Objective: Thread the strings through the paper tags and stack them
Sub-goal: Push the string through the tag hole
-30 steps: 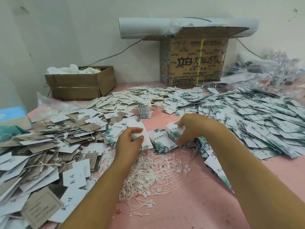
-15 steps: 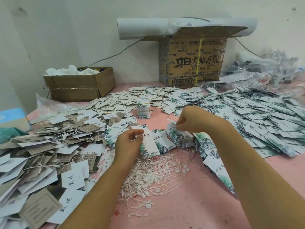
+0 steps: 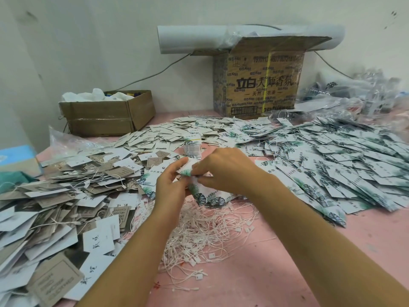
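White paper tag (image 3: 185,168) with a green leaf print was held just above the string pile (image 3: 199,231).
The left hand (image 3: 170,185) and right hand (image 3: 223,171) pinched it with curled fingers, which hid its long axis. Far behind the pile, to the left, a low box (image 3: 106,116) held crumpled white material (image 3: 95,96).

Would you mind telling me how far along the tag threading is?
Done: the brown-and-white tag pile on the left has strings running among its tags. In hand: the left hand and right hand pinch one leaf-printed tag between them. Left: a heap of loose strings and a wide spread of leaf tags on the right, so much seems to remain.
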